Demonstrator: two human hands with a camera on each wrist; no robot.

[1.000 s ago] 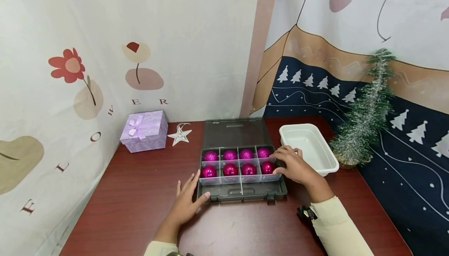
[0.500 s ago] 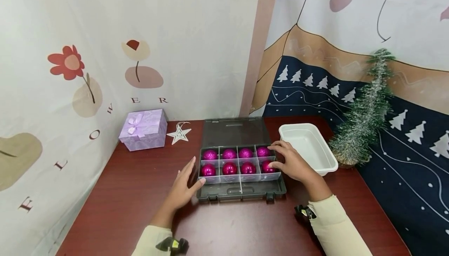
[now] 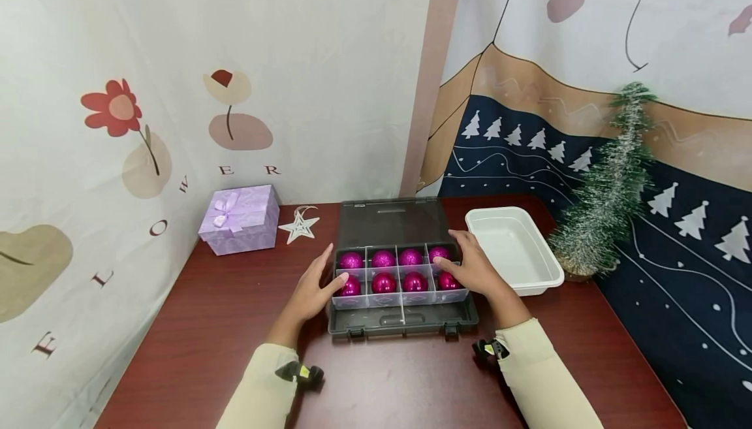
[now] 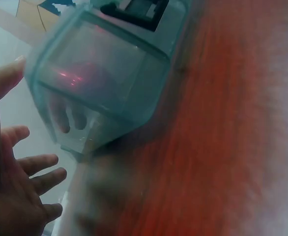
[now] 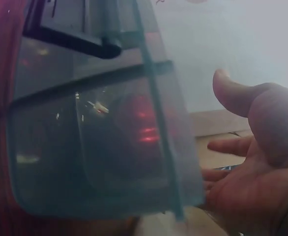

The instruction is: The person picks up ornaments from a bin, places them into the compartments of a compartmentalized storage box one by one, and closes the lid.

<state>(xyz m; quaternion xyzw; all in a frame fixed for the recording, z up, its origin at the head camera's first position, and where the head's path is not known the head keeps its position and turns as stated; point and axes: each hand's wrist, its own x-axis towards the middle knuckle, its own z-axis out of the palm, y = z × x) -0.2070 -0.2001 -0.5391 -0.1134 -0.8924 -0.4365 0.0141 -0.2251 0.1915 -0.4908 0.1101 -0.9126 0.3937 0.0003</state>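
A dark, see-through compartment box (image 3: 367,319) stands on the table, its lid (image 3: 390,220) laid back behind it. Two rows of magenta bauble ornaments (image 3: 384,283) sit singly in its cells, glittery ones behind and shiny ones in front. My left hand (image 3: 307,295) is at the box's left side, fingers extended and thumb over the front left bauble. At the right side is my right hand (image 3: 478,269), its thumb reaching over the rightmost cells. The left wrist view has the left hand (image 4: 18,184) with spread fingers beside the box wall; contact is unclear.
A white plastic tub (image 3: 517,253) stands right of the box, with a small frosted Christmas tree (image 3: 611,187) beyond it. At the back left are a lilac gift box (image 3: 241,220) and a white star ornament (image 3: 299,226). Printed cloths hang behind the table (image 3: 247,324).
My left hand has moved away from the box's front left corner, then forward along its left side. My right hand has shifted forward and slightly left. The baubles stay in their cells.
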